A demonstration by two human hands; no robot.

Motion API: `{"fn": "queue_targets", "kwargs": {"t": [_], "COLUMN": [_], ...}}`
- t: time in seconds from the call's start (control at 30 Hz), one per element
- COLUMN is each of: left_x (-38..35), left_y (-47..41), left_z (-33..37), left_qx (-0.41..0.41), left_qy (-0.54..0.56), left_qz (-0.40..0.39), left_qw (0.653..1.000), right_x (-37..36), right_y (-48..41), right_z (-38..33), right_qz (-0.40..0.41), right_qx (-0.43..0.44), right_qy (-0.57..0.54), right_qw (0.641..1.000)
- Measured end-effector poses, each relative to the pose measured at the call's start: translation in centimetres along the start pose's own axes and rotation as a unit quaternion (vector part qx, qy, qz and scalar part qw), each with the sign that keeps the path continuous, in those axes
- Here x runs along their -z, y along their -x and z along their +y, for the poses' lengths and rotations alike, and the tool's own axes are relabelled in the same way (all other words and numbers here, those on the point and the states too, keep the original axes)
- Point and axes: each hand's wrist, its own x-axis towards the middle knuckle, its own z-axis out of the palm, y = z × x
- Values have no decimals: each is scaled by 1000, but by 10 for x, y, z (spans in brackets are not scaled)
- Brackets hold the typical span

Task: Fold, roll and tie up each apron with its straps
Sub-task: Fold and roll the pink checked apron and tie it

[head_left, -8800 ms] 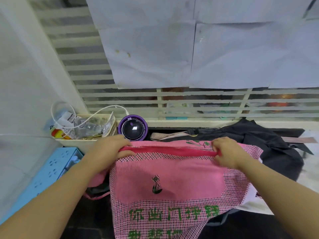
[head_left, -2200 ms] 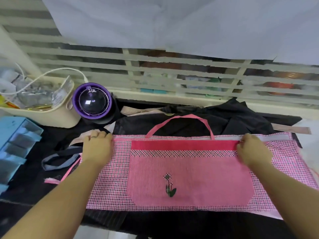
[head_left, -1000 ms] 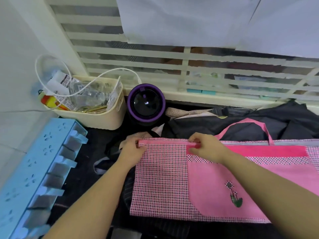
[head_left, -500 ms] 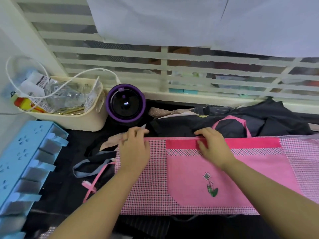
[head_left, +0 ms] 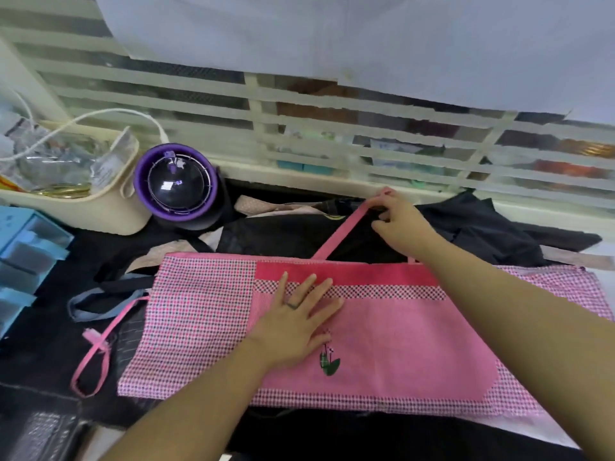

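Two grips: left hand (head_left: 299,324) flat on pink checked cloth apron (head_left: 199,321); right hand (head_left: 399,224) pinches pink fabric strap (head_left: 342,234).
Risk: hard tug likely skews fold.

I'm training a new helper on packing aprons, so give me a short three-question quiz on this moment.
1. True or false: the left hand lies flat on the pink apron.
2. What does the right hand pinch? A the neck loop; B a clothes peg; C a pen.
3. Fill in: the purple round device stands beside the cream ____.
Key: 1 true. 2 A. 3 basket.
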Motion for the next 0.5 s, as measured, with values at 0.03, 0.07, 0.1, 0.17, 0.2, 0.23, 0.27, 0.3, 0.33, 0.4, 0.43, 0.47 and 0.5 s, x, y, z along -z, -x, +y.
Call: {"fn": "queue_targets", "kwargs": {"t": [0.03,0.07,0.1,0.17,0.2,0.23,0.27,0.3,0.33,0.4,0.43,0.47,0.5], "left_x": [-5,-8,-9,-8,-10,-9,-10,-10,-11,-7,-3,0,4], "left_y": [1,1,0,0,0,0,1,1,1,0,-2,-4,-10], "left_z": [2,0,1,2,1,2,2,3,3,7,11,15,20], "left_qx": [2,-2,-5,-6,-6,-3,-4,-2,0,13,20,24,28], "left_qy": [-3,-14,-21,-20,-18,-20,-25,-32,-35,-34,-29,-20,-12], "left_qz": [4,9,-8,-12,-3,-5,-3,-2,6,9,7,8,5], "left_qw": [1000,1000,1000,1000,1000,1000,1000,999,999,999,999,999,1000], "right_x": [4,7,10,15,17,22,27,34,40,50,54,54,53], "right_y": [-2,-4,-5,-2,-2,-3,-3,-3,-4,-1,3,9,19], "right_z": [-2,-5,-5,-2,1,3,4,4,2,-2,-1,1,7], "right_qz": [35,65,74,56,45,38,30,16,-1,-16,1,19,32], "right_qx": [21,37,50,84,111,140,165,179,182,162,151,142,137], "right_qy": [-1,2,13,42,58,77,95,109,115,93,73,56,50], "right_qw": [999,997,996,994,991,986,981,978,977,982,986,988,989]}}
